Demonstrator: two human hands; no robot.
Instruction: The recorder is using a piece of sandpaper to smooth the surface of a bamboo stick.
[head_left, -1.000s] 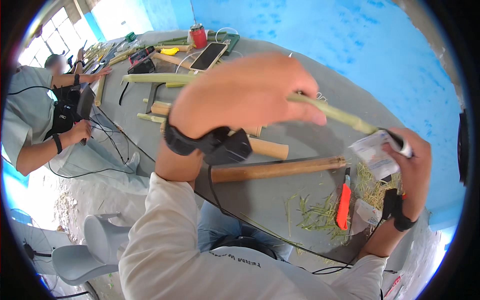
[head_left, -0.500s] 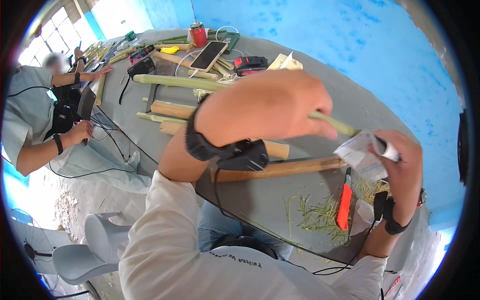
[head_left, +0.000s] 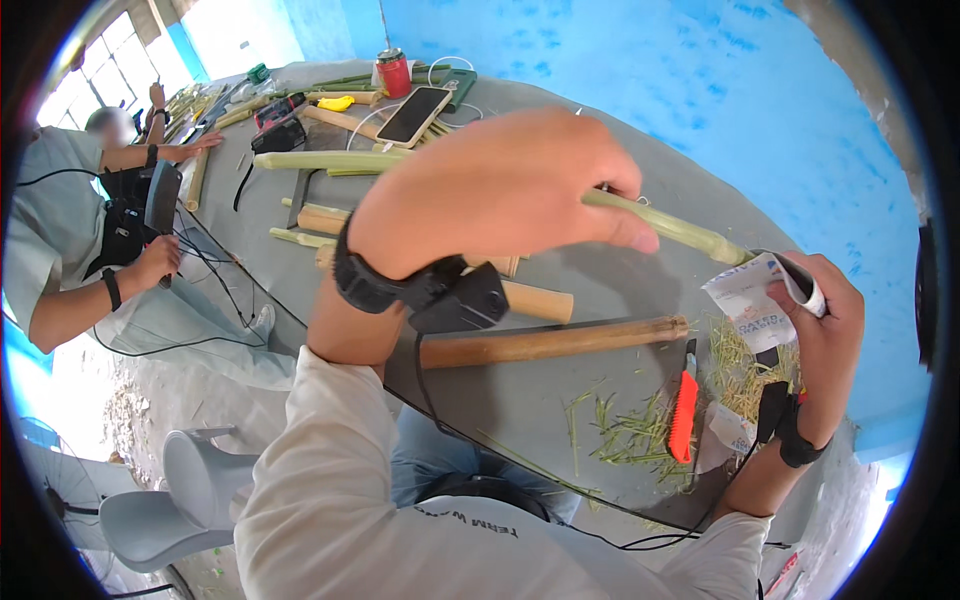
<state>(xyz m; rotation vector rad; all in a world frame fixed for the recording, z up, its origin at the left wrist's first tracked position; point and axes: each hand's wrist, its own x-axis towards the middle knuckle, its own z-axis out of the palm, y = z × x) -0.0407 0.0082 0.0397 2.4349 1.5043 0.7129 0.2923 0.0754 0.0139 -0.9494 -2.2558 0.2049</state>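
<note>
While the left hand (head_left: pixel 500 190) grips a thin pale-green bamboo stick (head_left: pixel 670 228) held above the grey desk (head_left: pixel 500 390), the right hand (head_left: pixel 815 330) wraps a folded sheet of sandpaper (head_left: pixel 755 295) around the stick's far end. Below that stick, on the desk, lie a brown bamboo pole (head_left: pixel 550 342) and an orange-handled knife (head_left: pixel 685 415).

Green stalk (head_left: pixel 680 228): fibrous plant stem, smooth matt skin; paper sheet (head_left: pixel 752 298): thin, matt, creased, curled at edge; bamboo pole (head_left: pixel 555 341): tan, dry, smooth with dull sheen; table (head_left: pixel 640 270): grey cover, matt, cloth-like; orange cutter (head_left: pixel 684 415): glossy plastic; shavings (head_left: pixel 630 432): dry, stringy, rough; phone (head_left: pixel 413 115): glossy glass face; red can (head_left: pixel 395 72): shiny metal.
</note>
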